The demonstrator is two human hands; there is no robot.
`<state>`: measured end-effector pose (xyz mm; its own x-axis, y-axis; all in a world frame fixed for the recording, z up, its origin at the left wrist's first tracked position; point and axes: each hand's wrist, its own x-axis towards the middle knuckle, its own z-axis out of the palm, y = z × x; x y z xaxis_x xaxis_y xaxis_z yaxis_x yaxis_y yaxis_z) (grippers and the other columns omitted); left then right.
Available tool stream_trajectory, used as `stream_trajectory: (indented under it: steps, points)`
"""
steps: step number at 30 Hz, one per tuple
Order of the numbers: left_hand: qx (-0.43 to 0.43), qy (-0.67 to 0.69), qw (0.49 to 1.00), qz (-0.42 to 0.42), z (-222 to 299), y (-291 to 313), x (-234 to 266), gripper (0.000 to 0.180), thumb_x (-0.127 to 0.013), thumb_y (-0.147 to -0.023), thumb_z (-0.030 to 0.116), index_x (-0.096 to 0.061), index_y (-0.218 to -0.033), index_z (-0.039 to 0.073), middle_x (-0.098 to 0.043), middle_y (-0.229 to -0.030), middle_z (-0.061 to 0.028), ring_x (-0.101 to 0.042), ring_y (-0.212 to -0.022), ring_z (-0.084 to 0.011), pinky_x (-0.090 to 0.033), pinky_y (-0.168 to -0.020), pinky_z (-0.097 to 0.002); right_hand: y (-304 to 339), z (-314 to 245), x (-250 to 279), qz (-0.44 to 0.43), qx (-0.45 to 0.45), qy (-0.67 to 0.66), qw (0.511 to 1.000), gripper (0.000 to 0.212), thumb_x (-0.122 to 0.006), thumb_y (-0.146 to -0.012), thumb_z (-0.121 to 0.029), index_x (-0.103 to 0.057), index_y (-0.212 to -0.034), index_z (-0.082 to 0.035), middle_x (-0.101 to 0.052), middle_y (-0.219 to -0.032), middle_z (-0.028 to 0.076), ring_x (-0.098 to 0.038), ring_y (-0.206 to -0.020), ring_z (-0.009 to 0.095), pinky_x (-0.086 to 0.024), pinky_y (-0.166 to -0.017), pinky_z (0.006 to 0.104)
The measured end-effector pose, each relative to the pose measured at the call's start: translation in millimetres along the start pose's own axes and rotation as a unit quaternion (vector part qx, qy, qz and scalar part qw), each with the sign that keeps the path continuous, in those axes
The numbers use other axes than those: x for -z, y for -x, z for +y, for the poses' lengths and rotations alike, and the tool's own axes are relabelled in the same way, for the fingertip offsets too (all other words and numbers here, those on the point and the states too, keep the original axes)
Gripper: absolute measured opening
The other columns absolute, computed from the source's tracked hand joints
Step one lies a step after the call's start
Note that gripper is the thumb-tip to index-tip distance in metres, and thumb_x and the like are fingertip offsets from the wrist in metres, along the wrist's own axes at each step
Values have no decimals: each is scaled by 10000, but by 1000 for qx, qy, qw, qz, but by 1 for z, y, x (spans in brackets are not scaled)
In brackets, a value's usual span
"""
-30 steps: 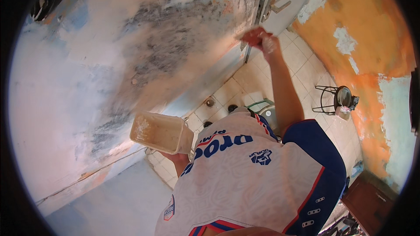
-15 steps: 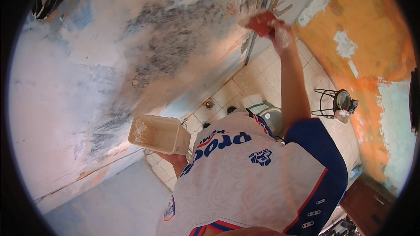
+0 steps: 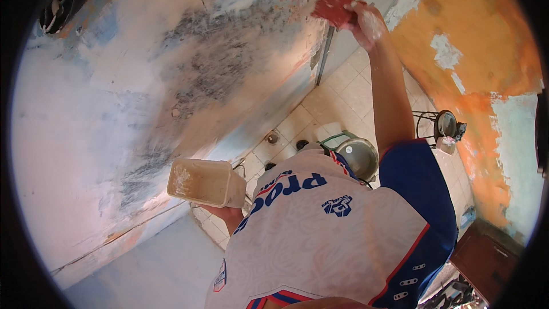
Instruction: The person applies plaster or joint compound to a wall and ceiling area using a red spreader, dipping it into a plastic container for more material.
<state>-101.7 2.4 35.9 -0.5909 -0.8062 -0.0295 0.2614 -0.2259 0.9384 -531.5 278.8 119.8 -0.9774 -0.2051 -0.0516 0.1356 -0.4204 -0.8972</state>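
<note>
My right hand [image 3: 369, 26], smeared with white paste, is closed around a red putty spreader [image 3: 335, 9]. The spreader is at the far right end of the patchy wall [image 3: 240, 40], by the door frame; its edge is blurred, so I cannot tell whether it touches the surface. My left hand [image 3: 226, 214] supports a cream rectangular plastic tub [image 3: 231, 187] from underneath, close to the wall. Whitish residue coats the inside of the tub. Most of the left hand's fingers are hidden beneath it.
An orange wall [image 3: 457, 0] with white patches rises on the right. Near it stands a black-framed stool [image 3: 424, 123] with items on top. A round grey basin [image 3: 357, 157] sits on the tiled floor [image 3: 337, 97]. Dark brown furniture [image 3: 483, 260] is at the lower right.
My right hand and the spreader have moved up and slightly left along the wall's end. The tub in my left hand has dropped a little.
</note>
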Motion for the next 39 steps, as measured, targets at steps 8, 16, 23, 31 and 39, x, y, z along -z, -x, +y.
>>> stream_trajectory:
  steps: [8, 16, 23, 31, 39]
  points:
    - [13, -57, 995, -82, 1, -6, -8, 653, -584, -897, 535, -469, -1364, 93, -580, -1276, -106, -595, -1128, -255, -535, -906, -408, -55, 246, 113, 82, -103, -67, 989, 155, -537, -929, -113, -610, -847, -3, -681, -839, 145, -690, -652, 256, -606, -583, 402]
    - [135, 184, 974, 8, -7, 10, 5, 727, -305, -989, 653, -346, -1466, 106, -498, -1397, -113, -522, -1264, -259, -504, -1006, -414, -20, 42, 3, 37, 56, 3, 998, 204, -529, -930, -109, -580, -966, 84, -674, -880, 206, -700, -721, 310, -610, -622, 429]
    - [-18, -125, 981, -148, 7, -5, 8, 428, -630, -920, 254, -488, -1283, 78, -587, -1203, -92, -595, -1065, -219, -511, -880, -359, -16, 209, 88, 161, -115, 70, 978, 209, -507, -934, -131, -643, -967, 26, -690, -824, 165, -709, -734, 311, -600, -613, 449]
    - [80, -28, 995, -53, 2, -4, 2, 652, -528, -879, 523, -451, -1386, 121, -552, -1314, -91, -566, -1171, -277, -488, -973, -459, -29, 26, -22, 47, 101, 1, 994, 219, -562, -912, -145, -667, -918, 47, -690, -825, 131, -682, -718, 235, -567, -652, 366]
    - [137, 150, 977, 60, 20, 0, -46, 577, -796, -762, 208, -542, -1254, 46, -644, -1124, -122, -647, -1007, -235, -516, -876, -385, -12, 211, 96, 221, -85, 97, 967, 256, -563, -936, -190, -651, -940, 50, -704, -880, 165, -710, -759, 275, -589, -664, 406]
